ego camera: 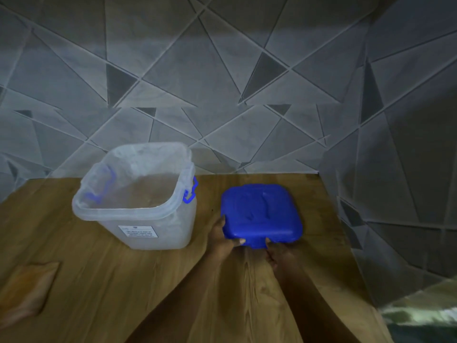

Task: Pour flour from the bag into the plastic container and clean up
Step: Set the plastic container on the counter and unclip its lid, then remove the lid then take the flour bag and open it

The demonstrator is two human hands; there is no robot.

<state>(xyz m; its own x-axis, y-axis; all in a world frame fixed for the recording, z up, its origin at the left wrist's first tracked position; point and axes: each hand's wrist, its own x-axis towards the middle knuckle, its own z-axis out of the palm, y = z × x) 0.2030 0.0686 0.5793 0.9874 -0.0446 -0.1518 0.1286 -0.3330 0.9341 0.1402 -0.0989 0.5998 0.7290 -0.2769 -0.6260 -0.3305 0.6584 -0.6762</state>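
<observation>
A clear plastic container [138, 194] with blue handle clips stands open on the wooden table [123, 280], left of centre; flour fills its lower part. To its right lies a square blue lid [262, 211], its near edge tilted up a little. My left hand [222, 238] grips the lid's near left corner. My right hand [279, 253] holds the lid's near edge by a small tab. A flattened tan bag [24, 293] lies at the table's near left.
A grey wall with a triangle pattern closes off the back [222, 82] and the right side [395, 169] of the table. The table's right edge runs diagonally at the lower right, with a blurred floor [425, 318] beyond it.
</observation>
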